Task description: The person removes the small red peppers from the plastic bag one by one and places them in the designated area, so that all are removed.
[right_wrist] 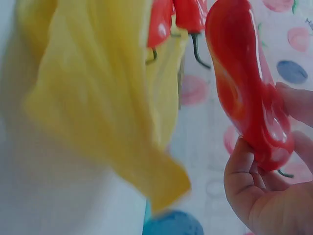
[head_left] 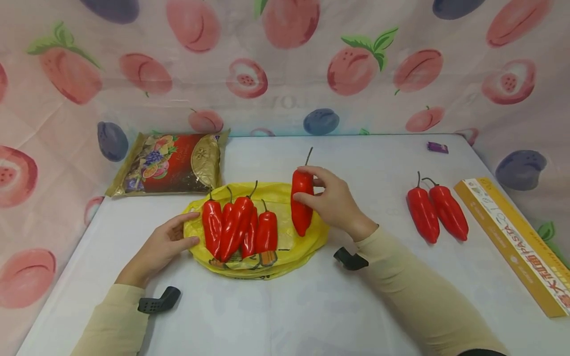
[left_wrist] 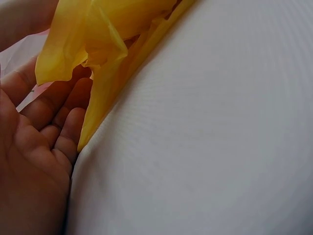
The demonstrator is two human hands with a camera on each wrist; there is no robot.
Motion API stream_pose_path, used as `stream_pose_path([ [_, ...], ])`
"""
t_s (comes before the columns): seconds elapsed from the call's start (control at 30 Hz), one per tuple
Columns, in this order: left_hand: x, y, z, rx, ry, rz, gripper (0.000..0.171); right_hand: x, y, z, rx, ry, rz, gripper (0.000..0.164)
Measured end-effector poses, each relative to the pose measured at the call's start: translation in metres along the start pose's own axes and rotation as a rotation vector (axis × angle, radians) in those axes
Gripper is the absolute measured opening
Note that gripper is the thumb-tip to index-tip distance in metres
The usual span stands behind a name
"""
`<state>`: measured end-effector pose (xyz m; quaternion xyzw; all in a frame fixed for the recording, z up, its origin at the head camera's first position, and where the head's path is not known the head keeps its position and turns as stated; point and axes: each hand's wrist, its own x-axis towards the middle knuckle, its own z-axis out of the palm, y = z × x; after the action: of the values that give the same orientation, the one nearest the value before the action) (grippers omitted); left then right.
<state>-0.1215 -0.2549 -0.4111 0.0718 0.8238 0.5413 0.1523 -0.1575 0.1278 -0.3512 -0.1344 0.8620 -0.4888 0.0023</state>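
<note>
A red chili pepper (head_left: 303, 202), stem upward, is gripped between the thumb and fingers of my right hand (head_left: 334, 200) over the right part of a yellow plastic bag (head_left: 285, 244). The same held pepper (right_wrist: 239, 73) appears close up in the right wrist view. Several more red peppers (head_left: 236, 230) lie side by side on the bag's left half, stems pointing away. At the bag's left edge is my left hand (head_left: 162, 244), thumb and fingers spread apart. Its loosely bent fingers (left_wrist: 73, 125) touch the yellow plastic (left_wrist: 105, 63) in the left wrist view.
Two red peppers (head_left: 423, 212) lie on the white table at the right, beside a long yellow pasta box (head_left: 512, 242). A red and gold food packet (head_left: 178, 163) sits at the back left. Near the far right corner is a small purple packet (head_left: 438, 147).
</note>
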Motion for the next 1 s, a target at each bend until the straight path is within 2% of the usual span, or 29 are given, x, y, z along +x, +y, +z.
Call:
stream_pose_path([
  [0.4, 0.001, -0.001, 0.000, 0.001, 0.001, 0.006, 0.065, -0.012, 0.019, -0.041, -0.125, 0.065, 0.105, 0.061],
  [0.63, 0.000, -0.001, 0.000, -0.035, -0.009, 0.010, 0.064, -0.020, 0.034, -0.067, -0.219, 0.057, 0.128, 0.060],
  [0.77, 0.000, 0.000, 0.000, -0.031, -0.010, 0.008, 0.065, -0.027, 0.043, -0.080, -0.280, 0.037, 0.185, 0.065],
  [1.0, 0.000, -0.001, 0.000, -0.023, -0.005, 0.006, 0.064, -0.035, 0.056, -0.094, -0.321, -0.002, 0.314, 0.069],
])
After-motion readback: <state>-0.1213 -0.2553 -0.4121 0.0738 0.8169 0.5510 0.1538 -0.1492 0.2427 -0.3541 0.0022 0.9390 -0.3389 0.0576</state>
